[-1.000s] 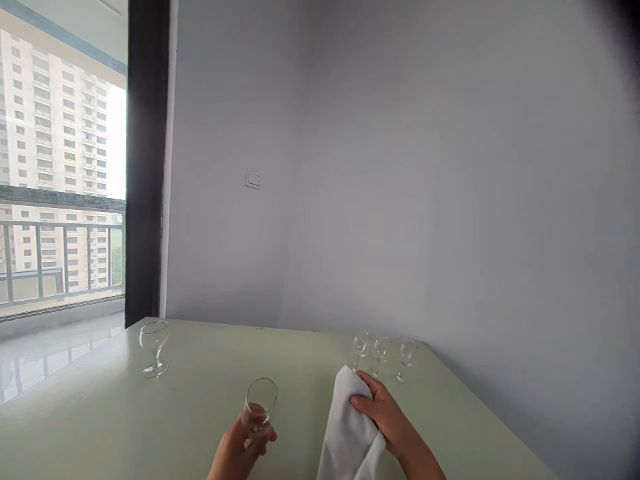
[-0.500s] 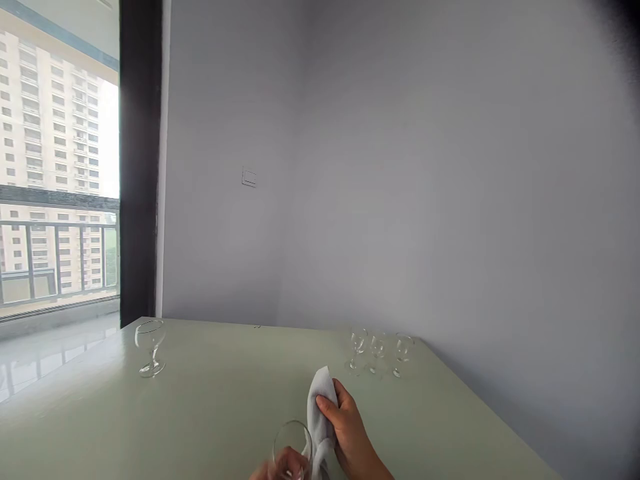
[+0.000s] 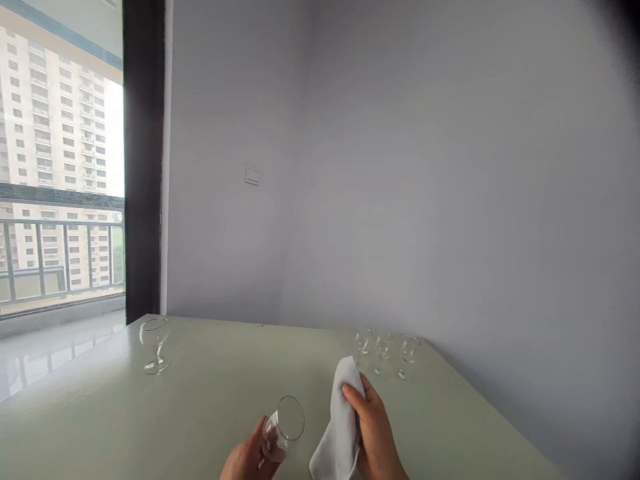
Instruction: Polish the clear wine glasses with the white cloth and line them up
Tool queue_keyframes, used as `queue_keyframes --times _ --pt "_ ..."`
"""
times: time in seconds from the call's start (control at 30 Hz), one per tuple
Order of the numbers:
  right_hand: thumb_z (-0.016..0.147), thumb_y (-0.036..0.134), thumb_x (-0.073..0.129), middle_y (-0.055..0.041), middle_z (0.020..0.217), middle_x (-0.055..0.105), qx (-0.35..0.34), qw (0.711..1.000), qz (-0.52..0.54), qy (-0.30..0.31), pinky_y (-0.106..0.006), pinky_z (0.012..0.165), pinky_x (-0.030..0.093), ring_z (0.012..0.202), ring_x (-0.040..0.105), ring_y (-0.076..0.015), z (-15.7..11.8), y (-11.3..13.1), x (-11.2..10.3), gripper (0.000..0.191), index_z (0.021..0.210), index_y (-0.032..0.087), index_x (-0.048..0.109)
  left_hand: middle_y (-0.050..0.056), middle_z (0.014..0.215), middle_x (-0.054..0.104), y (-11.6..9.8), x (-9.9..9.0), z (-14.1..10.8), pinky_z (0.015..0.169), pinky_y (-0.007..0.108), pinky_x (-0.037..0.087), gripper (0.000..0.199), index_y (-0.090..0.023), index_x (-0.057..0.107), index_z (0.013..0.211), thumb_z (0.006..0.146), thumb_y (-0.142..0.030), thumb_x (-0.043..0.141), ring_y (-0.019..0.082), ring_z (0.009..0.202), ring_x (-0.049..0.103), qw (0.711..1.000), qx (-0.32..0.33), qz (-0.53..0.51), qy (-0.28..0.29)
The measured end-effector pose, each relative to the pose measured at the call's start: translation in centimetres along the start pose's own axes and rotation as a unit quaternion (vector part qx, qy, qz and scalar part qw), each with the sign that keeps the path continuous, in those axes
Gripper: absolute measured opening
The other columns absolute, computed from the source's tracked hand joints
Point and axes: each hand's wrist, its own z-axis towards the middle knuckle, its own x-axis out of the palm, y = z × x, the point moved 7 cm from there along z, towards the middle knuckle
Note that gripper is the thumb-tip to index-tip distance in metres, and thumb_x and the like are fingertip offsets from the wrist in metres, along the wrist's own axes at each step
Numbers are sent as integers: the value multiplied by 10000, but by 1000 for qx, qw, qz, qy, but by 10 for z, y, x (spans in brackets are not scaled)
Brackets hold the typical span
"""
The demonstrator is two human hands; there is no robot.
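Near the table's front, my left hand [image 3: 250, 458] is closed round a clear glass [image 3: 284, 427], whose rim tilts up to the right. To its right, my right hand [image 3: 375, 427] pinches a white cloth [image 3: 341, 423] between thumb and fingers, and the cloth hangs down from the grip. Glass and cloth are apart. Three clear stemmed glasses, the nearest to the right edge [image 3: 408, 350], stand upright in a row behind my right hand. The cloth and hand partly cover the base of the leftmost one.
One more stemmed glass [image 3: 155, 343] stands at the far left of the pale green table [image 3: 200, 400]. Grey walls with a light switch [image 3: 252, 175] rise behind the table. A window with a railing is on the left.
My left hand has come up into view with the glass, which has moved away from the cloth. My right hand and the cloth have shifted right. The camera view has turned slightly.
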Motion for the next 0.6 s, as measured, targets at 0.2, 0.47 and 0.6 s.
queue_keyframes --times 0.2,0.47,0.6 --pt "618 313 604 -16 662 622 -48 981 -115 151 -279 617 432 643 544 -183 -25 -42 49 285 852 172 682 13 772 639 -21 -33 0 703 281 397 116 -249 450 763 842 -287 374 195 795 590 976 62 198 -69" --pt "522 150 676 8 1164 619 -11 914 -343 217 -350 950 342 1105 508 -281 -13 -109 54 640 1135 321 615 34 793 632 -24 -37 1 749 305 394 136 -233 473 785 827 -156 369 195 803 573 965 93 239 -53" --pt "622 247 637 17 827 711 44 882 -415 218 -319 831 408 910 605 -263 -1 -139 50 203 781 327 735 12 720 617 -39 -25 -7 690 297 384 245 -219 473 720 689 7 383 183 711 540 925 198 323 -8"
